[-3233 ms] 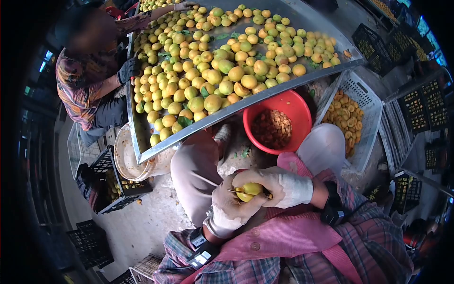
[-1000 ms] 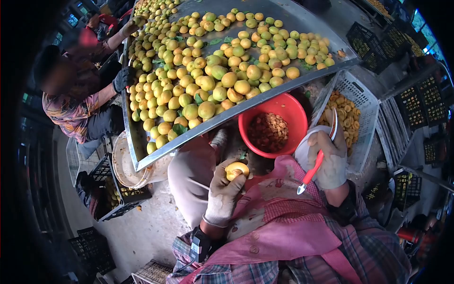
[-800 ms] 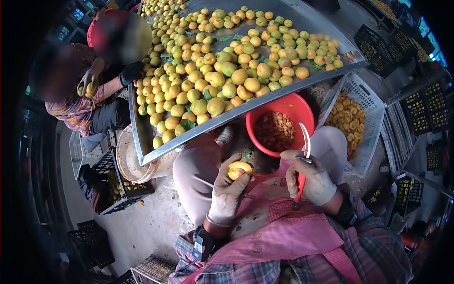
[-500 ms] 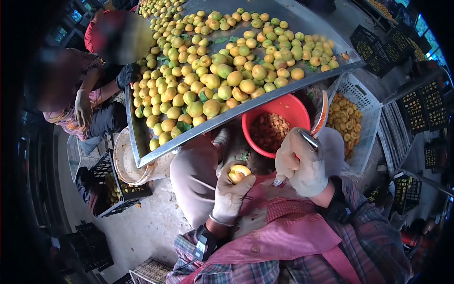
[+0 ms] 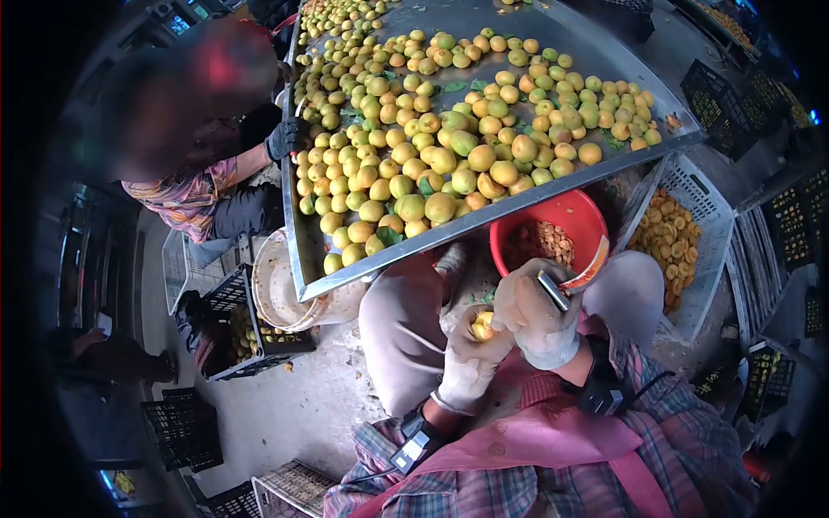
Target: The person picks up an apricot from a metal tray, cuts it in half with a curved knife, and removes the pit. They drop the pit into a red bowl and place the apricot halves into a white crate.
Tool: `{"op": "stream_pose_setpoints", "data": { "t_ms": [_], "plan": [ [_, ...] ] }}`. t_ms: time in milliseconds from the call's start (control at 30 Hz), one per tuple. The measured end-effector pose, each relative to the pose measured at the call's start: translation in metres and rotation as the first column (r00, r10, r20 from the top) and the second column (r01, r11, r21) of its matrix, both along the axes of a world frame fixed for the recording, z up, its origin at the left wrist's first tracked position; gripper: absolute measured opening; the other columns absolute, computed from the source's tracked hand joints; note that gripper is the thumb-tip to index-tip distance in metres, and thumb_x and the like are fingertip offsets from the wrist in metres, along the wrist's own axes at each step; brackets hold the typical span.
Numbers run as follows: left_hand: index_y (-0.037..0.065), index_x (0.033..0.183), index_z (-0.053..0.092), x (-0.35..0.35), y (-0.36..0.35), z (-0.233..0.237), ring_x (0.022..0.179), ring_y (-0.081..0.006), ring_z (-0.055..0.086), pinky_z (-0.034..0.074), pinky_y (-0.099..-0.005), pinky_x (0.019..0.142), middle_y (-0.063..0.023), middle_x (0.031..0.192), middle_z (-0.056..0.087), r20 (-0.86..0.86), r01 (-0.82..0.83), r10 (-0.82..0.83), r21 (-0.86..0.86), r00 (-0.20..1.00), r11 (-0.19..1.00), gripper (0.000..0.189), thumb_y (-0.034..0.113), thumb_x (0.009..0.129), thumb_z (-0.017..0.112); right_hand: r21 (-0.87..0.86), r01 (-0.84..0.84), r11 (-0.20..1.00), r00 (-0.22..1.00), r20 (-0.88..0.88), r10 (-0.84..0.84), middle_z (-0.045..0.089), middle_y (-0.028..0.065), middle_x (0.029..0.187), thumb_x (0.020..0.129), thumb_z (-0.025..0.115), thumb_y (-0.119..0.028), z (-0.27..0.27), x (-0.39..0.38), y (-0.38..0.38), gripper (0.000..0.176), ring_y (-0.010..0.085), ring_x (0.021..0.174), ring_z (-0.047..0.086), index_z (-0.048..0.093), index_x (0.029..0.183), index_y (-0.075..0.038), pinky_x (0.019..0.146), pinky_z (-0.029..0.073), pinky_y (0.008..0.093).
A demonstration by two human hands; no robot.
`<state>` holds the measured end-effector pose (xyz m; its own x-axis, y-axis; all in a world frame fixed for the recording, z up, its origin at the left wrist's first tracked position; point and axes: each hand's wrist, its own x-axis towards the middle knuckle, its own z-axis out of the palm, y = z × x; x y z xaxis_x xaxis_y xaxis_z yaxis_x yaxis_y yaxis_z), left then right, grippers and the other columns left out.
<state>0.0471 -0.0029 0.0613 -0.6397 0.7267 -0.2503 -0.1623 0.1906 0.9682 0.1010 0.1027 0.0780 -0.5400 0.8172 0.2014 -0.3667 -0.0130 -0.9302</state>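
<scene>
My left hand (image 5: 471, 367), in a pale glove, is closed round a cut apricot (image 5: 484, 326) whose yellow flesh shows at the top. My right hand (image 5: 537, 315), gloved too, is closed on a knife-like tool (image 5: 591, 269) with a curved, orange-stained end and a shiny metal part beside the knuckles. Its fingers meet the left hand at the apricot and partly cover it. Just beyond the right hand stands a red basin (image 5: 566, 210) holding brown apricot pits (image 5: 546, 242).
A metal table (image 5: 484, 226) spread with whole apricots (image 5: 406, 164) slants ahead. On the right is a white crate (image 5: 712, 224) of apricot halves; a white bucket (image 5: 278, 268) and black crate (image 5: 272, 350) stand left. A co-worker's gloved hand (image 5: 287, 140) rests at the table edge.
My right hand has come down and left to meet the left hand at the apricot. The tool has swung lower with it. The view has shifted, so the table and basin appear further right.
</scene>
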Motion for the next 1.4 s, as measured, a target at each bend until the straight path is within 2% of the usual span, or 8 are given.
{"op": "stream_pose_setpoints", "data": {
  "t_ms": [33, 167, 367, 500, 600, 1033, 1233, 1400],
  "plan": [
    [0.001, 0.109, 0.055, -0.009, -0.005, 0.000, 0.081, -0.0089, 0.056, 0.048, -0.0250, 0.072, -0.0034, 0.092, 0.061, -0.023, -0.028, 0.028, -0.008, 0.999, 1.000, 0.035, 0.016, 0.083, 0.072, 0.310, 0.215, 0.926, 0.974, -0.005, -0.224, 0.042, 0.0000, 0.059, 0.089, 0.052, -0.007, -0.013, -0.019, -0.010, 0.018, 0.0123, 0.050, 0.041, 0.043, 0.074, -0.009, 0.046, 0.034, 0.0283],
    [0.001, 0.108, 0.054, 0.005, -0.002, -0.022, 0.080, -0.0113, 0.058, 0.049, -0.0271, 0.071, -0.0062, 0.090, 0.061, -0.030, 0.034, -0.031, 0.116, 0.999, 0.993, 0.033, 0.017, 0.082, 0.069, -0.135, -0.259, 0.956, 0.965, -0.062, 0.253, 0.041, 0.0006, 0.052, 0.094, 0.050, -0.013, 0.018, 0.008, 0.003, 0.024, 0.0129, 0.045, 0.039, 0.044, 0.071, -0.008, 0.045, 0.034, 0.0288],
    [0.003, 0.106, 0.055, 0.006, -0.004, -0.015, 0.081, -0.0137, 0.060, 0.049, -0.0274, 0.073, -0.0092, 0.089, 0.061, -0.220, 0.000, 0.041, 0.186, 0.975, 0.982, 0.034, 0.020, 0.080, 0.069, 0.248, -0.261, 0.933, 0.950, 0.240, 0.202, 0.056, 0.0036, 0.070, 0.077, 0.054, -0.017, -0.001, 0.015, 0.010, 0.014, 0.0228, 0.065, 0.055, 0.051, 0.066, -0.009, 0.061, 0.042, 0.0353],
    [0.003, 0.103, 0.055, 0.010, -0.005, -0.012, 0.080, -0.0133, 0.059, 0.049, -0.0274, 0.072, -0.0084, 0.089, 0.062, -0.133, 0.011, 0.013, 0.179, 0.991, 0.984, 0.029, 0.018, 0.082, 0.068, 0.368, -0.236, 0.899, 0.971, 0.127, 0.203, 0.039, -0.0004, 0.050, 0.096, 0.052, -0.019, -0.001, 0.008, 0.008, 0.029, 0.0121, 0.041, 0.037, 0.041, 0.070, -0.009, 0.040, 0.031, 0.0274],
    [0.003, 0.103, 0.056, 0.013, -0.003, -0.008, 0.078, -0.0127, 0.059, 0.049, -0.0271, 0.071, -0.0076, 0.087, 0.062, -0.118, 0.027, -0.010, 0.147, 0.993, 0.989, 0.027, 0.017, 0.083, 0.067, -0.206, -0.359, 0.910, 0.933, -0.097, 0.346, 0.036, -0.0022, 0.047, 0.099, 0.049, -0.025, 0.018, 0.004, 0.010, 0.036, 0.0114, 0.037, 0.034, 0.040, 0.067, -0.011, 0.038, 0.030, 0.0277],
    [0.003, 0.107, 0.058, 0.011, -0.006, -0.011, 0.085, -0.0161, 0.061, 0.049, -0.0301, 0.077, -0.0095, 0.092, 0.064, -0.239, 0.154, -0.141, 0.034, 0.961, 0.988, 0.032, 0.017, 0.081, 0.069, -0.357, -0.531, 0.768, 0.830, -0.039, 0.556, 0.051, -0.0017, 0.061, 0.088, 0.057, -0.012, 0.027, 0.016, 0.020, 0.016, 0.0050, 0.048, 0.044, 0.052, 0.074, -0.006, 0.042, 0.031, 0.0202],
    [0.003, 0.110, 0.056, 0.001, 0.002, 0.004, 0.072, -0.0092, 0.060, 0.048, -0.0227, 0.059, -0.0055, 0.089, 0.065, 0.210, 0.237, -0.212, -0.100, 0.954, 0.966, 0.034, 0.023, 0.087, 0.069, -0.493, -0.425, 0.759, 0.904, -0.268, 0.332, 0.042, -0.0045, 0.057, 0.095, 0.052, -0.016, 0.014, 0.011, 0.022, 0.026, 0.0038, 0.046, 0.039, 0.048, 0.071, -0.007, 0.041, 0.031, 0.0211],
    [0.004, 0.108, 0.054, 0.006, 0.003, 0.014, 0.062, -0.0103, 0.058, 0.042, -0.0203, 0.049, -0.0055, 0.083, 0.063, 0.539, 0.038, -0.080, 0.088, 0.839, 0.995, 0.059, 0.052, 0.101, 0.021, -0.497, -0.332, 0.802, 0.943, -0.209, 0.261, 0.037, -0.0039, 0.053, 0.098, 0.047, -0.020, 0.032, 0.012, 0.021, 0.037, 0.0054, 0.043, 0.037, 0.038, 0.063, -0.010, 0.041, 0.030, 0.0223]
  ]
}}
